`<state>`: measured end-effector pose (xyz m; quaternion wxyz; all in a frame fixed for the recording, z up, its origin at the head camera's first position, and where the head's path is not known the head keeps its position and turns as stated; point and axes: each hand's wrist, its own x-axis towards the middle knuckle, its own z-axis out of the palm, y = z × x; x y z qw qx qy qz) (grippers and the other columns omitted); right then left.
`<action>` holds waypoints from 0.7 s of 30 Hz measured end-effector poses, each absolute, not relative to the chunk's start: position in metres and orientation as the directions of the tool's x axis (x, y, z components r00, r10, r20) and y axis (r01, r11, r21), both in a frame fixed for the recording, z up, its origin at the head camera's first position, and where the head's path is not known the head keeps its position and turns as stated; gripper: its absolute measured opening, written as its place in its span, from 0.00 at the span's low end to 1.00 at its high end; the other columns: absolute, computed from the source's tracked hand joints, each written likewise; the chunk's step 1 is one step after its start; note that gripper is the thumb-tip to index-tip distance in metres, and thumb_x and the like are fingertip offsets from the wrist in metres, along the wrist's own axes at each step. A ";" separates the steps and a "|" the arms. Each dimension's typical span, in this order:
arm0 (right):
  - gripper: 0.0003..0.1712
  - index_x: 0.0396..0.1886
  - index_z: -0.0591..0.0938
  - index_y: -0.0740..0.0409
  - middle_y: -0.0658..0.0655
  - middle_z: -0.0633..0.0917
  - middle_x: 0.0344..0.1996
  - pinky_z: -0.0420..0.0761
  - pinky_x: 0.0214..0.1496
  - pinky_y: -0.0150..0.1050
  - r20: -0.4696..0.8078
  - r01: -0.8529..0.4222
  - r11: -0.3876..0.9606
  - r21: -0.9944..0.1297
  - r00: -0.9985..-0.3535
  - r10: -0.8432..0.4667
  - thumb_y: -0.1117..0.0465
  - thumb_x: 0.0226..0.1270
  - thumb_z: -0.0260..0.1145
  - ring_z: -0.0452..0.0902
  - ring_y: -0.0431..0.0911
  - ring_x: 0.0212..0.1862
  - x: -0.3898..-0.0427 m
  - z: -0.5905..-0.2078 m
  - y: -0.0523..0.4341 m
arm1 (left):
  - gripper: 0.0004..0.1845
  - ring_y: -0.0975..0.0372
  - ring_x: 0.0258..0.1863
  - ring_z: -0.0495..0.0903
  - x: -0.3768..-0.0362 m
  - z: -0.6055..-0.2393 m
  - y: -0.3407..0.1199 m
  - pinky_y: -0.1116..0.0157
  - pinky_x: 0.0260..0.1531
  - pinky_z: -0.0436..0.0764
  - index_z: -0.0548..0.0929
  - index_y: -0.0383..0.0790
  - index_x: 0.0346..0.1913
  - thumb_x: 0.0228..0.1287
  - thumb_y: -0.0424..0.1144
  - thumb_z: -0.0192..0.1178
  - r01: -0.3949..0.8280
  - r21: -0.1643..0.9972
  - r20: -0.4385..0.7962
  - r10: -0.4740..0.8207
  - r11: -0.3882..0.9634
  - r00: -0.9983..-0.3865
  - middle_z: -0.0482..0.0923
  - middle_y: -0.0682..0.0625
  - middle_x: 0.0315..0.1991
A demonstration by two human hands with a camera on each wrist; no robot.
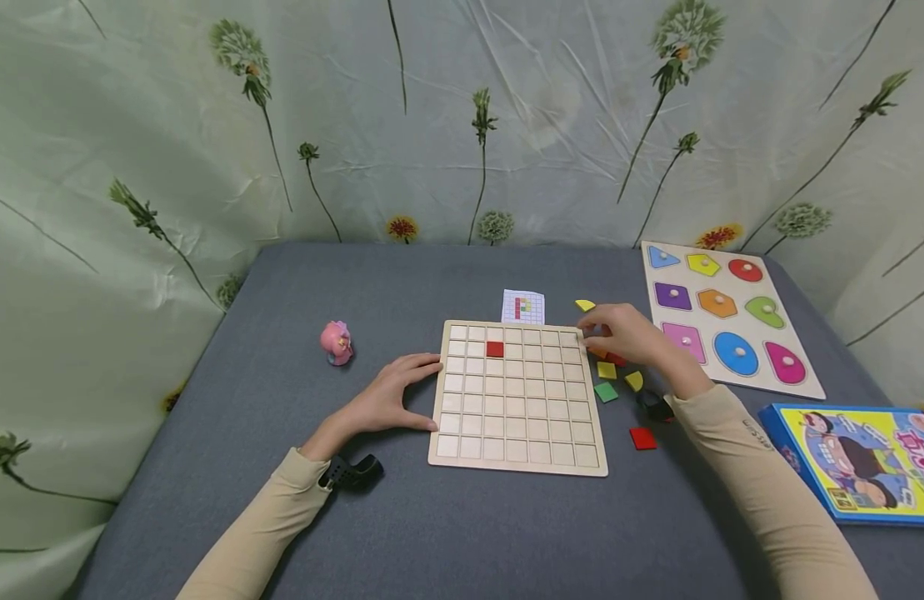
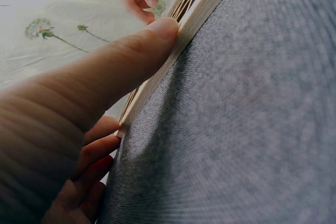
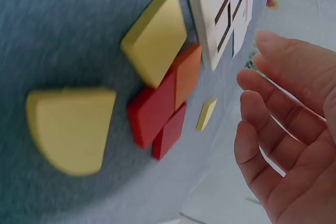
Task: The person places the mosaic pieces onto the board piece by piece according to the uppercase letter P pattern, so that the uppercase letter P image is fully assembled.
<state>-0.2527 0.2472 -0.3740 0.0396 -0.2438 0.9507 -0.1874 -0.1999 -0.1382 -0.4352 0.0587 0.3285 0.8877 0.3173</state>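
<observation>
A wooden grid board lies on the grey table, one red square tile in its second row. At the board's left edge rests my left hand, thumb and fingers spread along the rim. My right hand hovers by the upper right corner, above loose tiles, its fingers loosely bent around nothing. Below it are a yellow square tile, an orange tile, red tiles and a yellow rounded tile. A green tile and another red tile lie nearer.
Behind the board lies a small pattern card. A knobbed shape puzzle is at the back right, with a blue and yellow box in front. The pink figurine stands left. A floral curtain hangs behind the table.
</observation>
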 end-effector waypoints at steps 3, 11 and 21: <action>0.14 0.44 0.83 0.65 0.62 0.84 0.38 0.73 0.33 0.33 0.023 -0.436 0.816 -0.380 -0.886 -0.463 0.67 0.58 0.66 0.70 0.43 0.30 -0.251 -0.372 0.254 | 0.46 0.47 0.70 0.59 -0.200 -0.435 -0.138 0.42 0.65 0.57 0.68 0.37 0.66 0.41 0.49 0.74 0.546 0.601 0.104 0.620 0.584 -0.778 0.63 0.41 0.69; 0.13 0.43 0.83 0.67 0.65 0.85 0.40 0.77 0.36 0.38 0.056 -0.470 0.816 -0.336 -0.875 -0.482 0.69 0.57 0.66 0.73 0.46 0.31 -0.251 -0.373 0.269 | 0.46 0.47 0.69 0.60 -0.200 -0.434 -0.138 0.42 0.64 0.58 0.68 0.37 0.66 0.41 0.50 0.75 0.547 0.603 0.108 0.620 0.581 -0.777 0.64 0.41 0.69; 0.16 0.47 0.81 0.69 0.67 0.84 0.43 0.79 0.44 0.47 -0.028 -0.411 0.841 -0.352 -0.893 -0.449 0.73 0.56 0.64 0.75 0.51 0.38 -0.252 -0.377 0.282 | 0.46 0.47 0.69 0.61 -0.199 -0.434 -0.138 0.42 0.64 0.58 0.68 0.36 0.66 0.41 0.49 0.74 0.550 0.606 0.111 0.624 0.574 -0.773 0.63 0.41 0.68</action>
